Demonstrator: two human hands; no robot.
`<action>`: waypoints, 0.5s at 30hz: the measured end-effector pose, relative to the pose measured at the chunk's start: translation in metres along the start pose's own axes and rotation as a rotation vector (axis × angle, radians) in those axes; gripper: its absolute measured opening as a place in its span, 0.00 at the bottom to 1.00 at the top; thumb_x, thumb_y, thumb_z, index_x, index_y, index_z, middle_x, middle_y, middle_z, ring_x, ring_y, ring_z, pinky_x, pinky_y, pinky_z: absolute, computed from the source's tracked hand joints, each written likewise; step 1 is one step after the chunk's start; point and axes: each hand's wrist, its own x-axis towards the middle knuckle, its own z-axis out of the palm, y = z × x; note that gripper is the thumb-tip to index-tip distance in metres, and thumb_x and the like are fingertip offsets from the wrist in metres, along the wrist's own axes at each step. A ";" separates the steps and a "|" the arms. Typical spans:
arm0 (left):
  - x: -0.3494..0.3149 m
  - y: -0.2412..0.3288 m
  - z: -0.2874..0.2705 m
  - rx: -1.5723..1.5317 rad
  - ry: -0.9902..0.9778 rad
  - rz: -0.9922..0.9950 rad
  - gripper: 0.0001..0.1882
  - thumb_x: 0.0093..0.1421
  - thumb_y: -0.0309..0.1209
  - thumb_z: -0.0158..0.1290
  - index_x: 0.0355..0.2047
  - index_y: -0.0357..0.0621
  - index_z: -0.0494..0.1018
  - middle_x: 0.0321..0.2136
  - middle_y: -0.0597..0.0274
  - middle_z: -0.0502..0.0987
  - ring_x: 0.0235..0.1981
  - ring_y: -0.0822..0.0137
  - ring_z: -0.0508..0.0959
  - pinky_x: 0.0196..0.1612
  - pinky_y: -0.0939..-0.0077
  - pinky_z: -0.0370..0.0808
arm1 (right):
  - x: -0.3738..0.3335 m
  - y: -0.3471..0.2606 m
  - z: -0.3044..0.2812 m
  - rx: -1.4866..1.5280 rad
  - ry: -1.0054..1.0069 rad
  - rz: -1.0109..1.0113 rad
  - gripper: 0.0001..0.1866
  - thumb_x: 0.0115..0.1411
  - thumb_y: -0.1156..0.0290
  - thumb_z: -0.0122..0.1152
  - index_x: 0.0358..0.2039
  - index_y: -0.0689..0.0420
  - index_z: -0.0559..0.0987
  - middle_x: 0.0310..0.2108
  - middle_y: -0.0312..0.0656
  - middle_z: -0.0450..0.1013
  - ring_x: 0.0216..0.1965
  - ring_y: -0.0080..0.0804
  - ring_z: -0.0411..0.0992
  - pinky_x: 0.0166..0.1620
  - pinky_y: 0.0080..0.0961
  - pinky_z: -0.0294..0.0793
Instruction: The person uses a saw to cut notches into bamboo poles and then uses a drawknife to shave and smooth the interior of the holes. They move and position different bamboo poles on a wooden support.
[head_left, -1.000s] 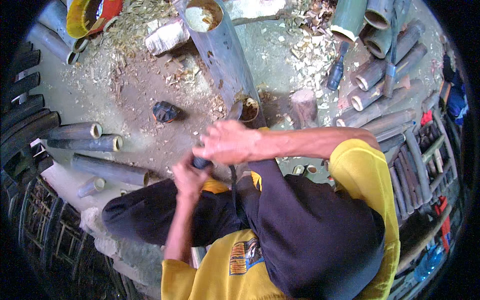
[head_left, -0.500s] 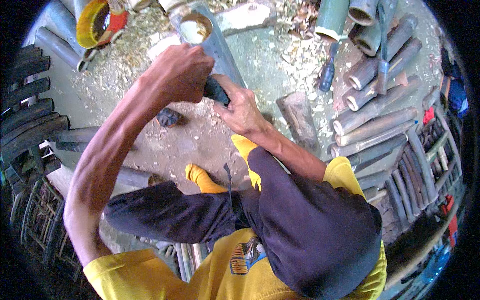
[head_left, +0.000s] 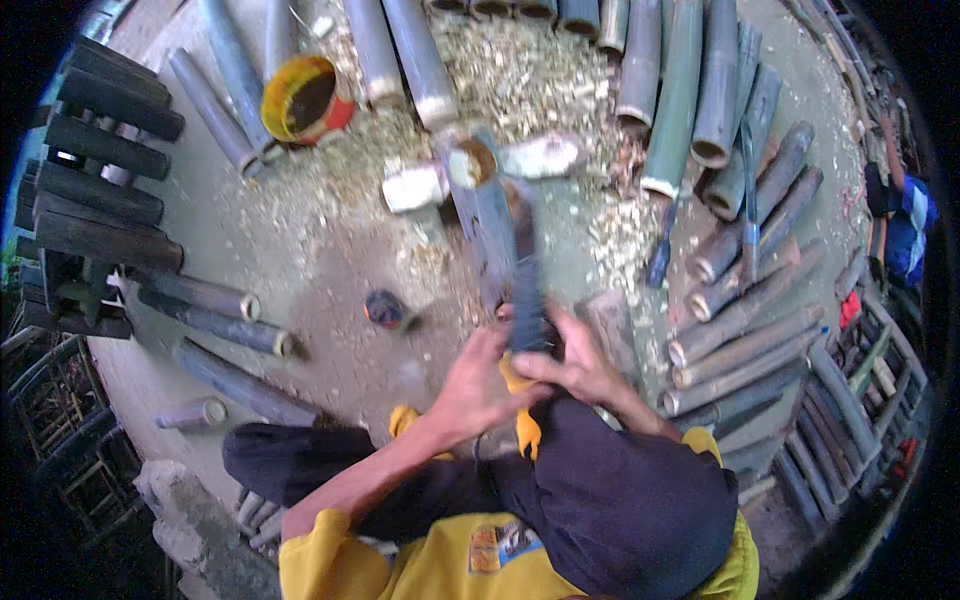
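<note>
A long dark tool with a thick ridged grip (head_left: 528, 310), blurred by motion, stands just beside the near stretch of the thick grey-blue bamboo tube (head_left: 483, 220), which lies between 2 pale wood pieces (head_left: 415, 188) near its far end. The bare right hand (head_left: 582, 362) is closed on the tool's lower end, its thumb across the grip; the bare left hand (head_left: 478, 380) has its fingers against or just beside that grip, and blur leaves it unclear whether it pinches it. The tool looks stiff and moderately heavy, best taken by the ridged part, away from the blurred far end. The tube is likely rigid, rather heavy and smooth enough to slip, so its outer wall, clear of the cut rim, suits a hold. Nearer the wearer than the tube, the yellow cloth shirt (head_left: 430, 560) carries an orange-and-blue print (head_left: 503, 545), too small to read; no brand is legible.
</note>
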 end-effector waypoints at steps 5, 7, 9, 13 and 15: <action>-0.009 -0.021 0.042 -0.679 -0.345 -0.502 0.32 0.46 0.39 0.61 0.48 0.33 0.65 0.42 0.53 0.72 0.43 0.64 0.73 0.48 0.69 0.69 | -0.055 0.052 -0.034 -0.271 -0.003 0.223 0.27 0.49 0.74 0.61 0.50 0.62 0.65 0.36 0.48 0.72 0.35 0.37 0.73 0.40 0.31 0.71; 0.010 -0.042 0.064 -0.739 -0.357 -0.659 0.28 0.49 0.41 0.58 0.43 0.31 0.69 0.38 0.56 0.74 0.36 0.66 0.75 0.41 0.72 0.72 | -0.082 0.076 -0.038 -0.469 -0.024 0.133 0.29 0.46 0.75 0.62 0.51 0.58 0.65 0.37 0.50 0.72 0.36 0.44 0.72 0.40 0.34 0.71; 0.025 -0.063 0.093 -0.911 -0.292 -0.905 0.26 0.51 0.43 0.56 0.41 0.31 0.70 0.33 0.57 0.75 0.29 0.68 0.74 0.35 0.75 0.72 | -0.088 0.085 -0.037 -0.640 -0.003 0.094 0.31 0.44 0.77 0.63 0.51 0.54 0.66 0.37 0.50 0.71 0.37 0.49 0.71 0.40 0.37 0.71; 0.039 -0.083 0.120 -0.573 -0.276 -0.507 0.19 0.57 0.34 0.51 0.41 0.30 0.69 0.36 0.57 0.74 0.32 0.64 0.77 0.37 0.74 0.75 | -0.049 0.080 -0.056 -0.896 0.047 0.117 0.29 0.38 0.79 0.62 0.46 0.49 0.71 0.37 0.46 0.72 0.38 0.47 0.71 0.41 0.37 0.70; 0.046 -0.067 0.121 -1.036 -0.142 -0.543 0.15 0.59 0.30 0.48 0.43 0.32 0.69 0.41 0.55 0.72 0.37 0.62 0.77 0.41 0.71 0.76 | -0.023 0.077 -0.082 -1.048 -0.060 -0.030 0.28 0.35 0.79 0.62 0.42 0.50 0.73 0.36 0.44 0.72 0.37 0.45 0.71 0.40 0.36 0.70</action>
